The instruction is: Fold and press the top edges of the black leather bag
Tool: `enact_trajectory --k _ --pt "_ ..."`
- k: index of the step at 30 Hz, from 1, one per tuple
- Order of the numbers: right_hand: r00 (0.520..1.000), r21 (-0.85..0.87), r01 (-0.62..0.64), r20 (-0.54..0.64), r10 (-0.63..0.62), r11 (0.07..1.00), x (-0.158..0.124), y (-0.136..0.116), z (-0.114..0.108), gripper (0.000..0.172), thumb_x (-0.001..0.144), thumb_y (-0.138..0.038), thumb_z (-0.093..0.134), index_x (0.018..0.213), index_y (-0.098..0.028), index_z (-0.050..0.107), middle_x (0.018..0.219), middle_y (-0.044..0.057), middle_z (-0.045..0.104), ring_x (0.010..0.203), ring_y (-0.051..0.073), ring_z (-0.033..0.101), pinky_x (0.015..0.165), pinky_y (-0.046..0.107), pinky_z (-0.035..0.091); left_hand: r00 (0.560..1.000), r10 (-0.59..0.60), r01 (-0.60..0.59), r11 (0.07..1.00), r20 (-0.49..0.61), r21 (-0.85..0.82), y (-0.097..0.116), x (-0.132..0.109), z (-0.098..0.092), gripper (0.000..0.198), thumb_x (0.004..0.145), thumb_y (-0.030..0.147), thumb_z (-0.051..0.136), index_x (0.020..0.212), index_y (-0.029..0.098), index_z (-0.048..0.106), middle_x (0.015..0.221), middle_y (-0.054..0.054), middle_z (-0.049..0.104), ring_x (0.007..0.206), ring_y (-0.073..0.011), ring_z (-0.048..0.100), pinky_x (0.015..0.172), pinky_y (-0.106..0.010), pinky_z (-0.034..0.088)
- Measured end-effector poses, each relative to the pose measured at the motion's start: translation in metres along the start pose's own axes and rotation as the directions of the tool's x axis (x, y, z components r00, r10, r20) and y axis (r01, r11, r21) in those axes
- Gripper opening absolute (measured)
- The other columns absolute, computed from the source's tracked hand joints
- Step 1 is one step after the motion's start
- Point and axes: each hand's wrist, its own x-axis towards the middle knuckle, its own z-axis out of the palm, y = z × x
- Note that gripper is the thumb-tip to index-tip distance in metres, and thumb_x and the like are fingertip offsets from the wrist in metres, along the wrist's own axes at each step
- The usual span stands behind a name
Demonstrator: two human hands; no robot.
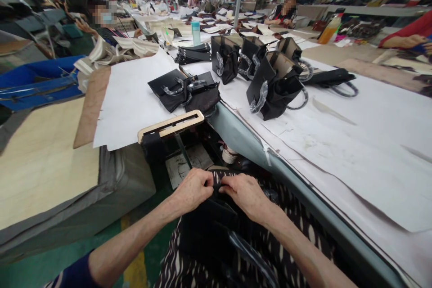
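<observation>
A black handbag (pixel 209 229) rests on my lap, and its handle (pixel 251 254) in clear wrap hangs toward me. My left hand (pixel 197 189) pinches the bag's upper edge with curled fingers. Close beside it, my right hand (pixel 241 191) grips the same edge, thumb and fingers pressed together. Whatever small part lies between the fingertips is hidden. Just beyond my hands stands a narrow wooden frame (pixel 170 126) with a long slot, carried on a metal post.
Several black handbags (pixel 276 83) with wrapped handles stand on the white-covered table (pixel 337 144) at right. Two more black bags (pixel 185 87) lie at left. Flat black pieces (pixel 193 53) are stacked near a turquoise bottle (pixel 195 32). A blue bin (pixel 40 81) sits far left. Other people work farther back.
</observation>
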Motion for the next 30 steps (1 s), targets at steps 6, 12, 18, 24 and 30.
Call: enact_trajectory --k 6,12,18,24,30 --pt "0.998 -0.043 -0.008 -0.056 0.006 0.999 -0.007 -0.006 -0.002 0.018 0.083 -0.026 0.047 0.081 -0.024 0.065 0.075 0.001 0.067 0.071 0.016 0.059 0.058 0.024 0.03 0.998 0.063 -0.064 0.997 -0.016 -0.042 0.002 -0.007 -0.006 0.007 0.062 0.013 0.043 0.056 0.017 0.043 0.052 0.005 0.043 0.052 -0.0098 0.039 0.05 -0.022 0.023" --pt "0.999 0.021 -0.006 -0.049 0.007 1.0 -0.014 -0.009 -0.003 0.018 0.082 -0.025 0.048 0.078 -0.023 0.065 0.069 0.0 0.065 0.064 0.013 0.055 0.057 0.024 0.028 0.995 0.102 -0.102 0.992 0.008 -0.071 0.006 -0.014 -0.012 0.008 0.064 0.012 0.044 0.058 0.017 0.042 0.054 0.006 0.044 0.055 -0.0096 0.039 0.051 -0.022 0.023" --pt "0.999 0.018 -0.007 -0.032 0.008 1.0 -0.018 -0.016 -0.006 0.022 0.085 -0.029 0.044 0.079 -0.023 0.065 0.071 -0.001 0.065 0.065 0.013 0.055 0.058 0.024 0.029 0.993 0.119 -0.118 0.98 -0.004 -0.163 0.001 -0.016 -0.01 0.008 0.062 0.012 0.045 0.056 0.016 0.042 0.055 0.006 0.044 0.056 -0.0096 0.039 0.051 -0.022 0.024" --pt "0.999 -0.029 0.037 0.038 -0.036 0.999 -0.012 -0.022 -0.009 0.019 0.082 -0.027 0.047 0.094 -0.025 0.063 0.085 0.001 0.068 0.08 0.017 0.06 0.063 0.025 0.032 0.991 0.126 -0.133 0.98 -0.052 -0.148 0.0 -0.019 -0.005 0.007 0.061 0.009 0.045 0.06 0.016 0.045 0.058 0.006 0.047 0.059 -0.0102 0.042 0.053 -0.022 0.026" --pt "0.997 -0.056 0.044 0.061 -0.041 0.997 -0.004 -0.026 -0.005 0.017 0.082 -0.023 0.047 0.085 -0.023 0.064 0.085 0.001 0.068 0.082 0.017 0.062 0.064 0.024 0.035 0.989 0.117 -0.12 0.992 -0.086 -0.032 0.009 -0.025 -0.006 0.015 0.063 0.007 0.045 0.072 0.019 0.048 0.069 0.003 0.054 0.068 -0.0135 0.049 0.06 -0.024 0.033"
